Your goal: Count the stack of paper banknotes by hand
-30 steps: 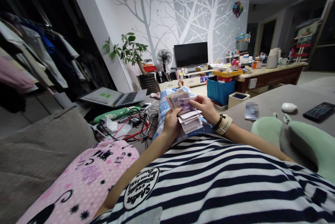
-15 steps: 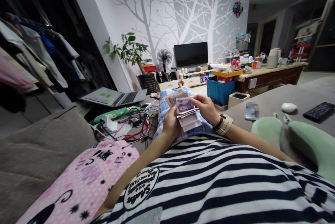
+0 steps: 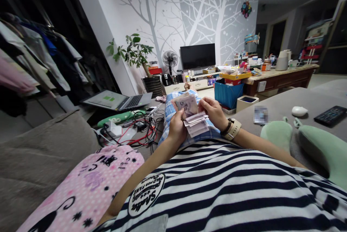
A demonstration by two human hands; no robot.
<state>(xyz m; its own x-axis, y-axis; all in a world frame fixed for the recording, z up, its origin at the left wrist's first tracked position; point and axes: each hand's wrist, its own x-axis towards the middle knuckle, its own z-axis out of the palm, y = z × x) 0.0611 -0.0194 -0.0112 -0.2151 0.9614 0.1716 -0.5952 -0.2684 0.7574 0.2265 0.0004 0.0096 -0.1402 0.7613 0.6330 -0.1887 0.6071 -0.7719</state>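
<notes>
My left hand is closed around a bundle of banknotes above my lap, its thumb pressed on the face of the notes. The front upright note shows a figure 5. Several purplish-white notes are folded down toward me below the thumb, their edges fanned. My right hand, with a pale watch and a dark bracelet on the wrist, is at the right edge of the bundle. Its fingers are curled and pressed together; whether a note is between the fingertips is hidden.
To the left are an open laptop, tangled cables and a pink patterned cushion. A remote control, a white mouse-shaped object and a green neck pillow lie on the sofa to the right. A cluttered table stands beyond.
The purple note that stood upright between my hands has gone down toward the folded ones, uncovering the note with the 5. My right fingers have shifted slightly off the face to the edge.
</notes>
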